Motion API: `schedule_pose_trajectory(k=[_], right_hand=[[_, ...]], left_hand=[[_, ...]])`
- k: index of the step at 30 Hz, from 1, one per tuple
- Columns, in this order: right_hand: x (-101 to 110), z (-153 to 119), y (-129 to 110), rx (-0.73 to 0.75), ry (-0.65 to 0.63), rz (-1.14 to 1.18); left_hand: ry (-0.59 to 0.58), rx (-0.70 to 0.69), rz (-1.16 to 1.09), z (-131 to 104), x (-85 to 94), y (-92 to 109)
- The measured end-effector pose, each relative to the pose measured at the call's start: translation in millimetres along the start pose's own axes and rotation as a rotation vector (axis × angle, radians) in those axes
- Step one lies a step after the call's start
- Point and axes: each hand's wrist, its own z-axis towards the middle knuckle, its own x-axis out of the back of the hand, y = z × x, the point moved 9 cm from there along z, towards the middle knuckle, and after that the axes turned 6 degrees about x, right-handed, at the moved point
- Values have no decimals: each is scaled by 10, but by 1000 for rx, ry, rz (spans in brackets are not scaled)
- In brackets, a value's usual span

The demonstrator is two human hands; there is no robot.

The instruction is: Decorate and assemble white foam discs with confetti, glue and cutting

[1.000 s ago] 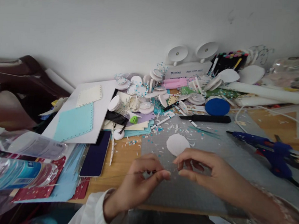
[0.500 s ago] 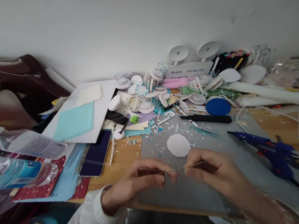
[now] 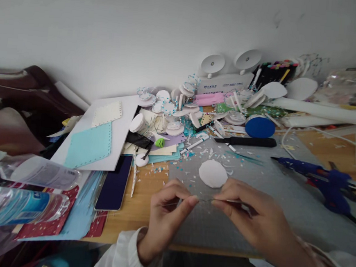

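Between my two hands runs a thin wire [image 3: 205, 200], fine and partly blurred, above the grey cutting mat [image 3: 201, 228]. My left hand [image 3: 172, 211] pinches one end between thumb and forefinger, and a strand of it shows inside the curled fingers. The other end is pinched in my right hand [image 3: 246, 211], thumb and forefinger pressed together. A short gap separates the fingertips of the two hands. Just beyond them, a white roundish disc [image 3: 213, 173] lies flat on the mat, close to my right knuckles.
A blue hot glue gun [image 3: 325, 178] lies at right, a black-handled cutter [image 3: 248, 141] beyond the disc. White discs with beaded wire [image 3: 168, 106] pile up at the back. At left are a phone [image 3: 114, 184], coloured paper [image 3: 89, 145] and plastic bottles [image 3: 21, 205].
My left hand has turned more upright, its thumb and forefinger now pinching the wire. My right hand has shifted slightly left and down. The disc and tools stay put.
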Motion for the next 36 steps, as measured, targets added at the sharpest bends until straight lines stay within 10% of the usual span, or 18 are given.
schedule_pose_trajectory(k=[5, 14, 22, 30, 36], right_hand=[[-83, -220, -420, 571, -3, -456], [-91, 88, 16, -108, -324, 156], [-78, -62, -101, 339, -72, -458], [-218, -61, 418, -284, -416, -126], [-51, -29, 524, -359, -252, -193]], left_hand=[[29, 465, -390, 3, -65, -410], [-82, 243, -86, 104, 64, -172], [-93, 466, -206, -51, -128, -345], [-183, -64, 228, 12, -102, 134], [-250, -226, 285, -36, -100, 188]])
